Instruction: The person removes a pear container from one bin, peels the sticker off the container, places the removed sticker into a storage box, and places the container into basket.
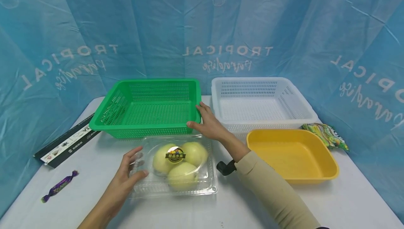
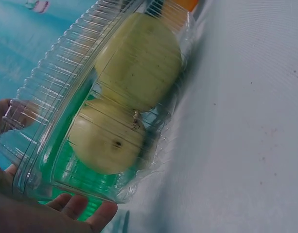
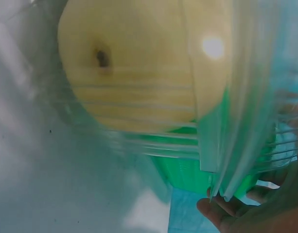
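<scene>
Three pale-yellow round fruits [image 1: 182, 181] lie inside the clear plastic box [image 1: 209, 187] on the white tabletop [image 1: 176, 215]. The left hand [image 1: 123, 171], at its left end, and the right hand [image 1: 209, 125], near the green plastic basket [image 1: 142, 126], seem relaxed, gripping nothing. Supporting its base evenly would probably be safest.

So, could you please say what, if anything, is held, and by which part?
Whether the left hand grips the left end of the clear container cannot be told; the right hand appears to hold nothing.
</scene>
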A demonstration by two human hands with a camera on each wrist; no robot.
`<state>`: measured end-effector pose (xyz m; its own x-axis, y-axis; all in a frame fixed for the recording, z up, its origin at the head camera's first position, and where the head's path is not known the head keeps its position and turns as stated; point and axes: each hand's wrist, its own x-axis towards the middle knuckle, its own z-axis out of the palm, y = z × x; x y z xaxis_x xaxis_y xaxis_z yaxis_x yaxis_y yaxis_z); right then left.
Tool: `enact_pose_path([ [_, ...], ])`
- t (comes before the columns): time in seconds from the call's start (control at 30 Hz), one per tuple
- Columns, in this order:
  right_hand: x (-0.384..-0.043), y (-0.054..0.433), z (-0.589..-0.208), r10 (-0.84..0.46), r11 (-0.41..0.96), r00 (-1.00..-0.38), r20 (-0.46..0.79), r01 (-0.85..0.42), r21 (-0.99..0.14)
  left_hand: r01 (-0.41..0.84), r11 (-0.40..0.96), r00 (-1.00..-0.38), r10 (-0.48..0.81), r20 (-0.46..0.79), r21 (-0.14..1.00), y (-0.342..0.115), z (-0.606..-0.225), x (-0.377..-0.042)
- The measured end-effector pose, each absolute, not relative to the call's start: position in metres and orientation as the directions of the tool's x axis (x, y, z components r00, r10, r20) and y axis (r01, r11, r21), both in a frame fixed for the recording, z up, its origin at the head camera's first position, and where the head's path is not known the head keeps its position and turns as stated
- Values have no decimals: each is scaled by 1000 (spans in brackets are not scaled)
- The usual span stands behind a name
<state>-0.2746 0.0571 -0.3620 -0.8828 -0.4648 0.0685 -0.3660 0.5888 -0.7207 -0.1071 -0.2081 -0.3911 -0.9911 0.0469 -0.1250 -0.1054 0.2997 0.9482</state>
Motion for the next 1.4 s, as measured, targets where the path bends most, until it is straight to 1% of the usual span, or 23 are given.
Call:
enact_pose_path([
  [0.43, -274, 59, -365, -484, 574, -872, 81, -386, -722, -98, 272, -987, 93, -128, 957, -200, -389, -112],
  [0.6, -275, 59, -367, -477, 581, -874, 91, -391, -714, -114, 288, -983, 108, -151, 951, -195, -387, -113],
  [0.83, -275, 59, -367, -482, 578, -871, 94, -397, -713, -127, 307, -980, 107, -166, 943, -192, -388, -115],
  [1.4, -273, 58, -367, -469, 577, -875, 118, -405, -709, -128, 274, -980, 115, -165, 953, -192, -394, -115],
])
